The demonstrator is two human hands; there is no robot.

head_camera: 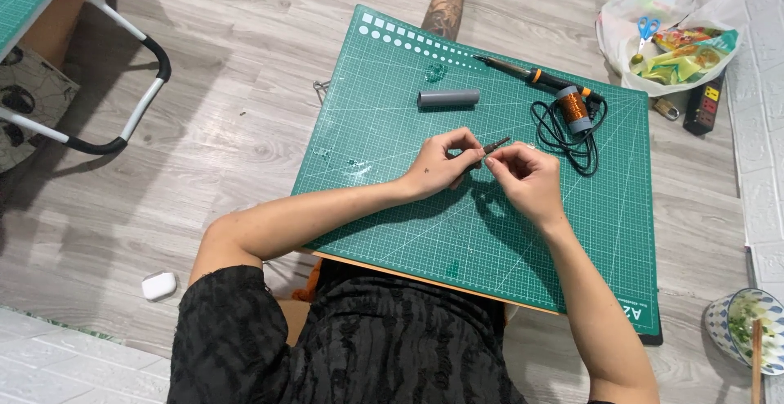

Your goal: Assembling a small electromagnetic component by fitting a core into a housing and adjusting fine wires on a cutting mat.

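A person in a black top sits on a pale wood floor, bent over a green cutting mat [392,126] and working with both bare hands at its middle. The left hand [437,167] is closed around a small dark tool [483,151], whose slim tip pokes out to the right and far side of the fingers. The right hand [527,177], just beside it, is pinched narrow at the tool's tip, thumb and forefinger together; whether they grip something fine there is too small to tell. Farther off on the mat lies a short grey tube [448,98], on its side and well apart from the hands. To the far right rest a soldering iron [531,75] with an orange collar, its black cord [563,134] coiled loosely, and a spool of copper wire [573,107]. Beyond the mat's far right corner sits a white plastic bag [678,4] holding blue-handled scissors [648,28].
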